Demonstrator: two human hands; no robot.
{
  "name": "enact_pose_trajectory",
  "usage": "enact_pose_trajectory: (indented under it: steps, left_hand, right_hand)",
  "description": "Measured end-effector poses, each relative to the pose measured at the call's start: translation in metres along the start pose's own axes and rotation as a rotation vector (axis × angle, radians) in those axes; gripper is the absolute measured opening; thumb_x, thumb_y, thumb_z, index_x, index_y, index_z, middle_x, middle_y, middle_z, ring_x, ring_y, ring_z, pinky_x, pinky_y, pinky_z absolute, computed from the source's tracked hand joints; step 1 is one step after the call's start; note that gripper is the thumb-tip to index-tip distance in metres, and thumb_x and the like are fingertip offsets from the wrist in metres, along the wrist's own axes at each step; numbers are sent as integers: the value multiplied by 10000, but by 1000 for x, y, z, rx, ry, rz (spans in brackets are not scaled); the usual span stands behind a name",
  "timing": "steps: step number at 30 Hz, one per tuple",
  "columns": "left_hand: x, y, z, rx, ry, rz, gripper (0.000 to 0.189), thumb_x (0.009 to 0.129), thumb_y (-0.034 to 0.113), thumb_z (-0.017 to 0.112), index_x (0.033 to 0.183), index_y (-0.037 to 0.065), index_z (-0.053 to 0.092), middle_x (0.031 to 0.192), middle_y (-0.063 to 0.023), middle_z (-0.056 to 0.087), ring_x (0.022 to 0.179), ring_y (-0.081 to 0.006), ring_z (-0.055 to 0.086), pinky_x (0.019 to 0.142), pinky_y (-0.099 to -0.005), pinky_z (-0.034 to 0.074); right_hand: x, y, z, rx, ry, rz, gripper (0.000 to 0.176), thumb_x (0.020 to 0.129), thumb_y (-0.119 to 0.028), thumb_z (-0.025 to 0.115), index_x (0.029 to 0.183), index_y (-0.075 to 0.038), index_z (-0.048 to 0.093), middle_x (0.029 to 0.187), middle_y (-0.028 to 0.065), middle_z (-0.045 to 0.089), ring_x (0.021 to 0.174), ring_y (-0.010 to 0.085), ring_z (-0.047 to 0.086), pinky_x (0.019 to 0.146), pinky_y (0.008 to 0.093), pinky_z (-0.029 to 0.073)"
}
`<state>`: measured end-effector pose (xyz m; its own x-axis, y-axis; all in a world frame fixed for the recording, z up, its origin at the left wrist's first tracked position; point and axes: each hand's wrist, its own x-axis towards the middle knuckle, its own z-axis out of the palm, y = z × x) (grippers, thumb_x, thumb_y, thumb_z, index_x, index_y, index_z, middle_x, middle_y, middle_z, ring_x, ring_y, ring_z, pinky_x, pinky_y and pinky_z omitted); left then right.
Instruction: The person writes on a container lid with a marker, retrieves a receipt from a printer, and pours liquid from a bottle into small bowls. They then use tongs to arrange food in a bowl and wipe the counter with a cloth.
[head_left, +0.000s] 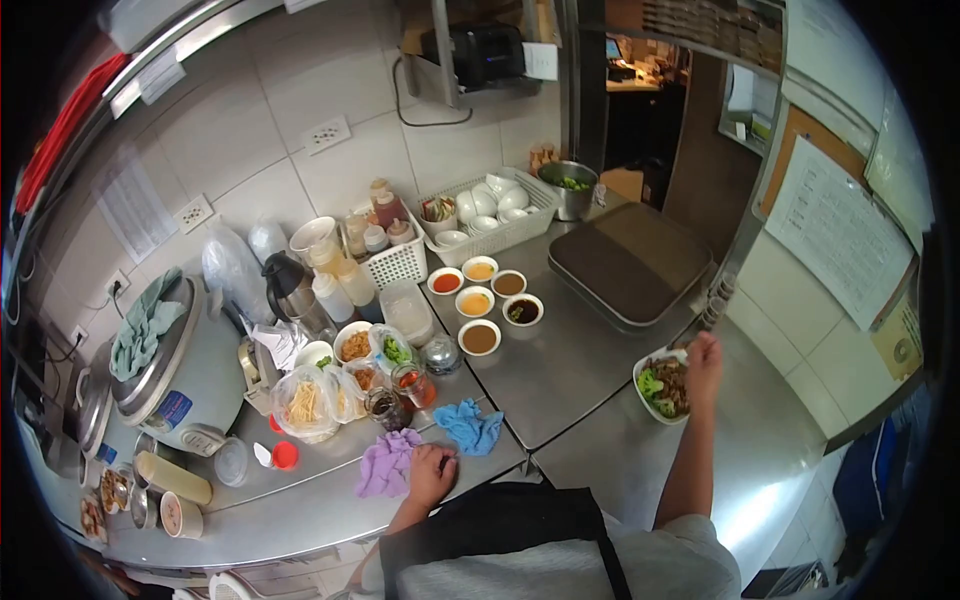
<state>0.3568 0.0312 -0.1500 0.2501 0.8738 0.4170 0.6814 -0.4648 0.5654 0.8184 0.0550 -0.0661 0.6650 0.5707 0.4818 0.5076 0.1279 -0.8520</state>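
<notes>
My left hand rests at the counter's front edge with its fingers curled, beside a crumpled purple cloth and just below a blue cloth. Nothing shows in it. On the right, my right hand is closed at the upper right side of a white bowl; what it holds, if anything, is too small to make out. Green broccoli and brown meat pieces fill the bowl.
Several sauce cups stand mid-counter, near a brown-topped tray. Behind are a basket of white bowls and a metal bowl of greens. Bagged food, jars, bottles and a large cooker crowd the left.
</notes>
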Motion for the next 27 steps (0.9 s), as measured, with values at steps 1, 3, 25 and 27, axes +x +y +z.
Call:
enact_pose_trajectory:
  steps: [1,3,25,27]
  left_hand:
    - [-1,-1,0,9,-6,3,107,650,116,561,743,67,539,753,-101,499,774,-281,451,698,-356,345]
    - [0,2,-1,16,-21,-8,92,650,98,549,734,61,541,738,-105,493,769,-284,451,700,-356,345]
    - [-12,-9,-6,-235,101,-81,117,696,54,532,813,49,533,736,-92,516,715,-234,483,674,-321,379]
    - [-23,-7,-17,-478,43,-355,139,736,85,513,867,39,519,791,-84,521,771,-195,493,702,-296,391]
  right_hand:
    - [8,10,-11,107,37,114,193,777,-94,505,937,12,480,762,47,530,664,109,497,616,233,416]
    - [21,18,-27,94,143,180,192,778,-114,513,906,30,507,752,38,537,657,95,487,618,228,411]
    - [84,206,-53,-616,-201,70,354,772,-119,429,1103,7,447,935,180,560,793,272,557,701,372,440]
    - [82,176,-38,-782,-119,-1,422,778,-242,493,1122,-4,437,962,194,547,839,296,548,719,386,436]
